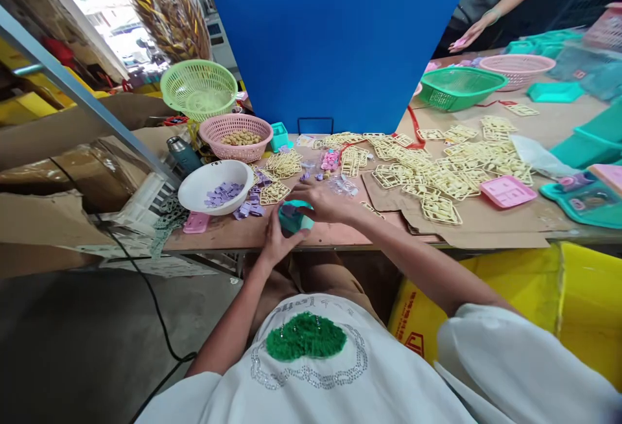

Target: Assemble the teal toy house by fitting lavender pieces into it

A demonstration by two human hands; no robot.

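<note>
My left hand (278, 241) is wrapped round a small teal plastic piece (300, 222) at the table's front edge. Across its top reaches my right hand (326, 202), fingers bent down onto it. A bit of purple (290, 209) shows at the teal piece, near the right fingertips; what those fingers pinch is hidden. To the left stands a white bowl (190, 194) with small purple plastic pieces (224, 194) in it. More purple pieces (251, 207) lie on the table beside the bowl. Small bright pink parts (330, 160) are just beyond my hands.
Cream plastic frames (444, 174) spread over cardboard at the right, near a pink tray (508, 190). A pink basket (210, 131), green basket (199, 72) and flask (183, 153) stand left. A blue panel (335, 41) rises ahead. A co-worker's hand (470, 34) is far right.
</note>
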